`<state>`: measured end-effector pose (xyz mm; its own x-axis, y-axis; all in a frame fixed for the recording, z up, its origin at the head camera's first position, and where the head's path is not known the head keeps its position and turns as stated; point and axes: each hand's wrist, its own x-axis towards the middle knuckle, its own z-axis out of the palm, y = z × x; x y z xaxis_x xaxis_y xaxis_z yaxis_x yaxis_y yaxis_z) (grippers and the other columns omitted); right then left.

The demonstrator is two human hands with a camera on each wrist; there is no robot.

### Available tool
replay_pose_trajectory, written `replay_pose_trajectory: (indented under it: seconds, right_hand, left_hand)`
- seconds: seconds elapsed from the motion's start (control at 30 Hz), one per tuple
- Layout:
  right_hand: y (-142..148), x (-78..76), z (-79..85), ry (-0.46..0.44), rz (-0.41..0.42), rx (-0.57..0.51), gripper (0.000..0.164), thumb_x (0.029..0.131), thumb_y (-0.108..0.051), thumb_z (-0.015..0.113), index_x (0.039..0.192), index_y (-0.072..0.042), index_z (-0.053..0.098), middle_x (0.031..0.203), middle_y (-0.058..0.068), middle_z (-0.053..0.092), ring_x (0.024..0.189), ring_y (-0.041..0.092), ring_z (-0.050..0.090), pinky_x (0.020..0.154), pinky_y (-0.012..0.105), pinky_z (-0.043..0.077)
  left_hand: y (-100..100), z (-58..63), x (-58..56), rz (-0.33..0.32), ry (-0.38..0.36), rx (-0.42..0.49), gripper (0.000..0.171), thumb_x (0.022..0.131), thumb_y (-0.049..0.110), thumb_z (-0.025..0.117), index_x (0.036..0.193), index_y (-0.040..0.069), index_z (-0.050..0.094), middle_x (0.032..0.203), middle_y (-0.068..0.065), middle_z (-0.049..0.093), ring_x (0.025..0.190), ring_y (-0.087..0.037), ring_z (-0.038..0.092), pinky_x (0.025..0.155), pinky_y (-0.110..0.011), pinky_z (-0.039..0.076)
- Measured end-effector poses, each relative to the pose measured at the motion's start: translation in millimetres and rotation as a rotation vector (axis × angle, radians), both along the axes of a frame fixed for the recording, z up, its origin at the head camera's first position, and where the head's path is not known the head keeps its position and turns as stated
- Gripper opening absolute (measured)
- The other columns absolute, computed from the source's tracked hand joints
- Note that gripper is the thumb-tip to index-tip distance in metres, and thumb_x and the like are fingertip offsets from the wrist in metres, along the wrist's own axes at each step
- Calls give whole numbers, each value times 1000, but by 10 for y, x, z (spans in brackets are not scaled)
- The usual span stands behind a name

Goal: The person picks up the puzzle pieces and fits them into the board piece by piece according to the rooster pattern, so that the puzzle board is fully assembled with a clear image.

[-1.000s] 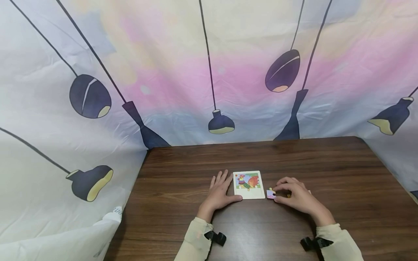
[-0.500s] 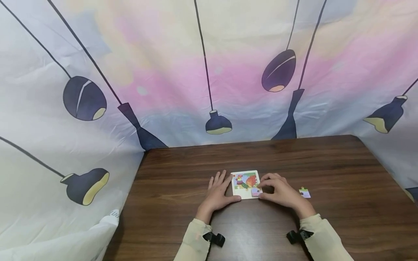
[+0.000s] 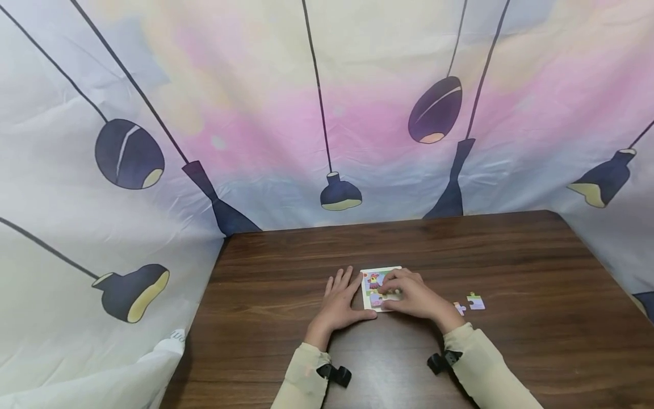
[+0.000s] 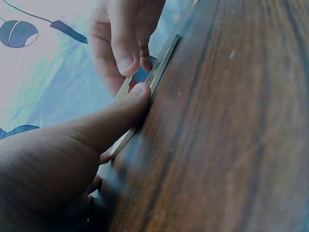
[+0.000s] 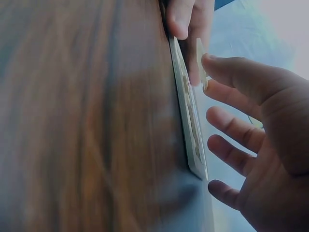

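A small jigsaw board with a pale frame [image 3: 380,269] and a rooster picture lies flat on the table. My left hand [image 3: 337,309] rests spread at its left side, the thumb [image 4: 130,104] lying on the near left corner. Between thumb and index finger my right hand [image 3: 416,296] pinches a pinkish-lilac puzzle piece [image 3: 376,299], held over the lower left part of the picture. From the right wrist view the piece [image 5: 201,65] stands slightly off the board [image 5: 190,125], tilted. The right hand covers much of the rooster.
Two loose puzzle pieces lie to the right on the brown wooden table [image 3: 536,272]: one lilac and green [image 3: 476,301], the other smaller in view [image 3: 460,308] and partly behind the right wrist. A cloth backdrop [image 3: 255,113] with printed lamps hangs behind the table and on its left.
My right hand has picked up the puzzle piece from the table right of the board and carried it left over the picture's lower left. The left hand has stayed at the board.
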<state>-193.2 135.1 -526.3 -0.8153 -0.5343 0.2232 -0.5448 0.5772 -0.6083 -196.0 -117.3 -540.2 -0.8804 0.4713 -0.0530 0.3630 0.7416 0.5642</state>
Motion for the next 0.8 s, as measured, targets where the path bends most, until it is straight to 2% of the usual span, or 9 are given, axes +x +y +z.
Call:
replay_pose_trajectory:
  seconds: [0.43,0.8]
  right_hand:
    - [-79,-41,-56,4,8,18,16,91,-23,85,106,-20,83,114,-6,67,109,22,59,93,57,39]
    - [-112,-25,-65,-3,-28,69,17,91,-24,85,108,-19,83,119,-2,65,114,27,58,94,56,38]
  left_hand:
    - [2,-3,8,2,14,-9,104,88,61,80,168,16,31,176,-14,14,163,-36,5,129,-59,4]
    - [12,-10,-10,-9,20,-18,103,89,60,80,168,16,30,176,-15,14,163,-37,5,129,-60,4]
